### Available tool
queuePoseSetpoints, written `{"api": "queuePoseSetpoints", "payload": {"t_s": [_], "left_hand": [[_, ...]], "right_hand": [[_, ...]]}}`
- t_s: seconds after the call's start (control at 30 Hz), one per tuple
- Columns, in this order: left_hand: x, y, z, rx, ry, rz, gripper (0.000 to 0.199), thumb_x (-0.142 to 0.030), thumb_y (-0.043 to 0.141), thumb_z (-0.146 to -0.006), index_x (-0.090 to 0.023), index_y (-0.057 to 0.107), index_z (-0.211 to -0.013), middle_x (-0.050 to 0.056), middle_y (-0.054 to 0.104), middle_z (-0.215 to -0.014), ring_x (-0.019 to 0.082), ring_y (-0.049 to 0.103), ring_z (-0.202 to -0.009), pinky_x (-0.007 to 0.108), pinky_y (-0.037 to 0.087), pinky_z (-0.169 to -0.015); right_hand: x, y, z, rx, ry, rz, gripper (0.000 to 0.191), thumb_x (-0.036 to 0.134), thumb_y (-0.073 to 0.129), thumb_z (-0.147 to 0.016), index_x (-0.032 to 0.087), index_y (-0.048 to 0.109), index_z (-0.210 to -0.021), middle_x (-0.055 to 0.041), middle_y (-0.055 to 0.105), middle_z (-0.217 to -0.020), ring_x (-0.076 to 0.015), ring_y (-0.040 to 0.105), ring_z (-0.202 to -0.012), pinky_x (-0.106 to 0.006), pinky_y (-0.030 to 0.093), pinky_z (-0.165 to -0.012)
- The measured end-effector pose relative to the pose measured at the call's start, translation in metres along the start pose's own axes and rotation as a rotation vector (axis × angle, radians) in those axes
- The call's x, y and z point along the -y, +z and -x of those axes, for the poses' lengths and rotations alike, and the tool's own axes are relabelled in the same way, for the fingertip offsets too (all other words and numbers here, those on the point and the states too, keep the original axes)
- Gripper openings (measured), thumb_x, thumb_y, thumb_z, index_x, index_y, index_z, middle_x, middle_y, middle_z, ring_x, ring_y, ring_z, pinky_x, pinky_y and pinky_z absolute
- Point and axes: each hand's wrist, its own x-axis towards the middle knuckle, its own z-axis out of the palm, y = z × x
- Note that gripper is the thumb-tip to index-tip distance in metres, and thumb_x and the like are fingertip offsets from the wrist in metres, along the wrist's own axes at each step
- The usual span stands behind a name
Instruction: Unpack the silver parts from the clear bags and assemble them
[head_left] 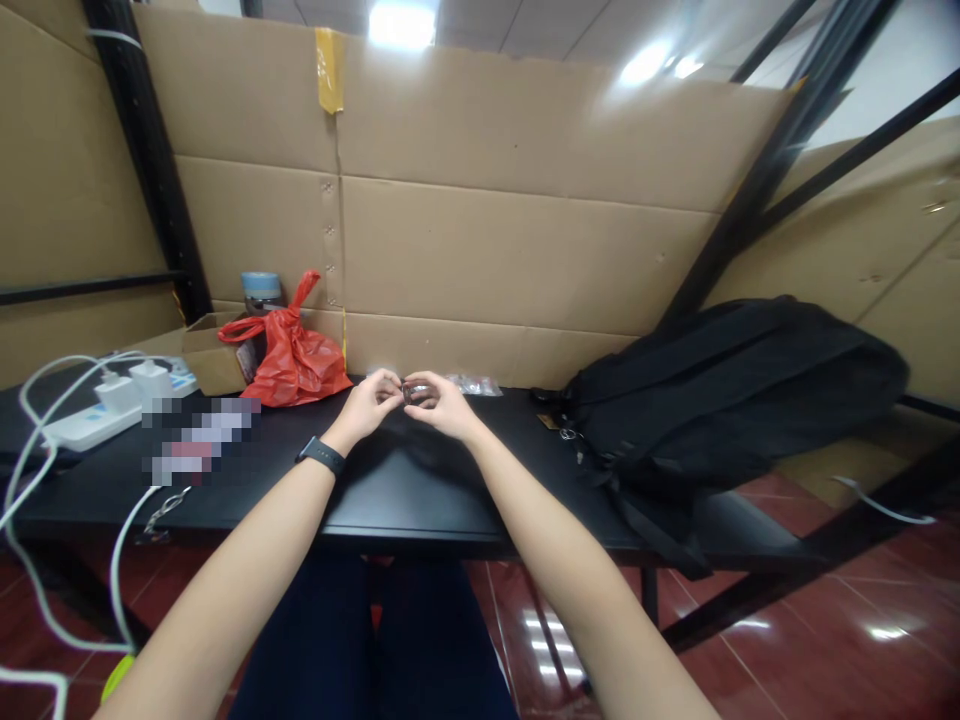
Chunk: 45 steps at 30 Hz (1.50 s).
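Observation:
Over the far middle of the black table [420, 490], my two hands meet fingertip to fingertip. A small dark, shiny, rounded thing [409, 394] is between them; its kind is too small to make out. My right hand [446, 405] curls its thumb and fingers around it. From the other side, my left hand [369, 408] pinches at its edge with thumb and forefinger, a dark band on that wrist. A clear plastic packet [478, 385] lies just behind my right hand.
A red plastic bag [296, 360], an open cardboard box [214, 355] and a blue-lidded container [261, 288] stand at back left. Nearer are a white power strip [97, 422] with cables and a blurred-out item [202, 440]. At right lies a black backpack [727, 390]; cardboard [510, 250] walls the back.

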Motion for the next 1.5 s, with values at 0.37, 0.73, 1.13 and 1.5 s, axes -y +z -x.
{"api": "queuePoseSetpoints", "payload": {"t_s": [0.37, 0.73, 1.13, 1.5], "left_hand": [[0.0, 0.007, -0.001, -0.018, -0.06, 0.054, 0.022, -0.024, 0.058, -0.088, -0.021, 0.047, -0.107, 0.004, 0.07, -0.093, 0.018, 0.07, -0.088, 0.033, 0.053, -0.084], [-0.002, 0.008, 0.0, -0.056, -0.058, 0.059, 0.023, -0.022, 0.056, -0.088, -0.021, 0.041, -0.105, 0.002, 0.068, -0.087, 0.018, 0.07, -0.087, 0.031, 0.051, -0.079], [0.002, 0.015, -0.003, -0.223, -0.134, 0.027, 0.033, -0.025, 0.066, -0.083, -0.022, 0.041, -0.105, 0.003, 0.069, -0.089, 0.019, 0.07, -0.086, 0.031, 0.05, -0.081], [-0.013, 0.01, -0.001, -0.14, -0.027, 0.125, 0.025, -0.022, 0.065, -0.081, -0.021, 0.045, -0.096, 0.001, 0.064, -0.084, 0.016, 0.068, -0.084, 0.026, 0.051, -0.076]], "right_hand": [[0.004, 0.004, 0.0, -0.007, -0.05, -0.015, 0.049, 0.03, 0.081, -0.066, 0.024, 0.061, -0.111, -0.0067, 0.07, -0.117, -0.0215, 0.07, -0.104, -0.034, 0.054, -0.086], [0.002, 0.012, -0.001, -0.08, 0.005, -0.101, 0.05, 0.042, 0.086, -0.063, 0.024, 0.057, -0.099, -0.0077, 0.072, -0.113, -0.0231, 0.071, -0.105, -0.035, 0.056, -0.085], [0.0, 0.016, -0.001, -0.141, -0.067, 0.034, 0.038, 0.033, 0.081, -0.07, 0.024, 0.058, -0.1, -0.0068, 0.071, -0.116, -0.0232, 0.069, -0.109, -0.035, 0.055, -0.087], [-0.001, 0.012, -0.003, -0.153, -0.076, -0.073, 0.042, 0.037, 0.083, -0.068, 0.023, 0.057, -0.099, -0.0095, 0.07, -0.12, -0.0234, 0.07, -0.106, -0.034, 0.057, -0.083]]}}
